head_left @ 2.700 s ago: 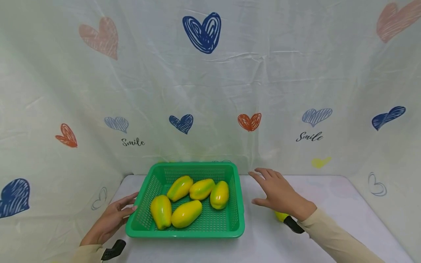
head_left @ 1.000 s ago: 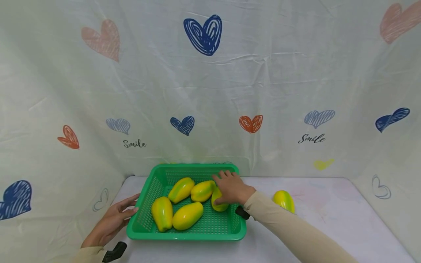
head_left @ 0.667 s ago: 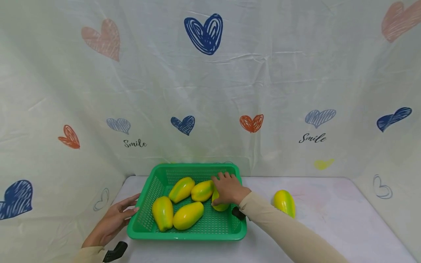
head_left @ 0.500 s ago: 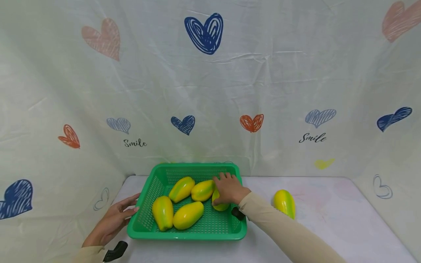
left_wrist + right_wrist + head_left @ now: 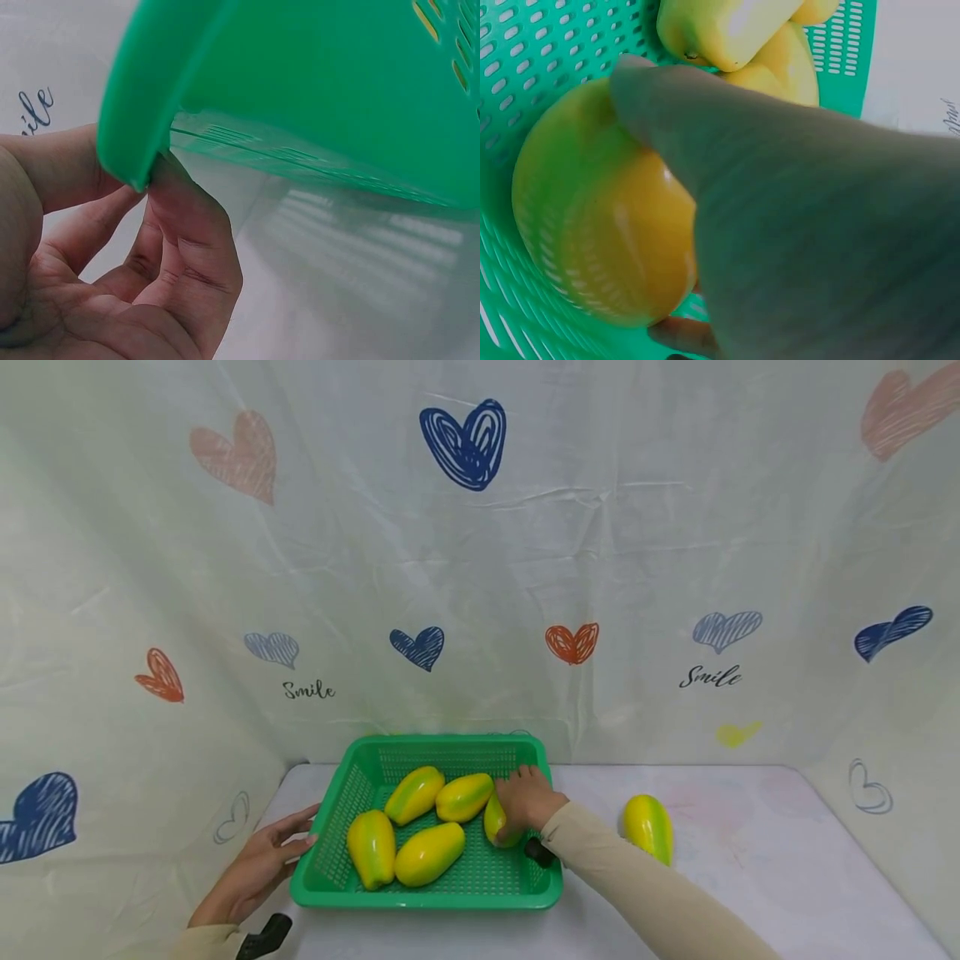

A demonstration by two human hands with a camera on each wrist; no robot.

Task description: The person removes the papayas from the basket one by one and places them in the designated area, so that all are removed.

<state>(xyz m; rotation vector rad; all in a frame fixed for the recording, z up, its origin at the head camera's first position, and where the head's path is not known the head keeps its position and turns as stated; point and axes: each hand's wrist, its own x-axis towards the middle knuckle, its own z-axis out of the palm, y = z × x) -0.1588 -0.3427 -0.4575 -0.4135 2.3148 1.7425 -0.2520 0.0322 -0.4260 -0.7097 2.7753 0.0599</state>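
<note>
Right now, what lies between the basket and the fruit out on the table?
Bare white tabletop, in the head view, between the green basket and the lone fruit.

White counter [image 5: 750, 868], backed and flanked by heart-printed cloth. A green basket [image 5: 427, 897] stands on it at left of centre, close to the rear edge. One yellow-green fruit [image 5: 648, 827] lies directly on the counter to the right of the basket, apart from it, lengthwise front to back.
</note>
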